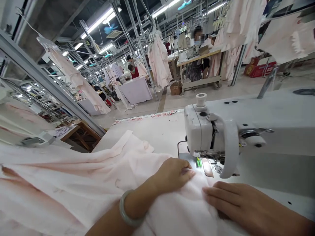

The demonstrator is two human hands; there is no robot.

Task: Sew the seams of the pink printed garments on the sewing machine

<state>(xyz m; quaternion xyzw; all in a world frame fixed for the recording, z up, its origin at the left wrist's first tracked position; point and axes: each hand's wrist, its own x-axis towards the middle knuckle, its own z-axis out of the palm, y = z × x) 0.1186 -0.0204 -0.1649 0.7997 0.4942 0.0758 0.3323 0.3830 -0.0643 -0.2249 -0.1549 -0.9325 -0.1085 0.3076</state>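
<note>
My hands work on a white table (157, 131) that runs out ahead of them into a long workshop with strip lights overhead. Pale pink cloth (73, 180) lies under both hands and spreads away to my left across the table. My left hand (173, 173) presses flat on the cloth, fingers curled down onto it with their tips at the foot of the sewing machine (211, 134); a pale green bangle (126, 209) sits on that wrist. My right hand (233, 200) lies open, palm down, fingers stretched out on the cloth just right of the left, gripping nothing. The machine's white head stands just beyond my fingertips. Farther off past the table, pink garments (159, 62) hang from metal rails. A cardboard box (176, 88) stands on the floor beyond them; I cannot see inside it. At the far end a person (198, 39) sits at another sewing bench (199, 57).
</note>
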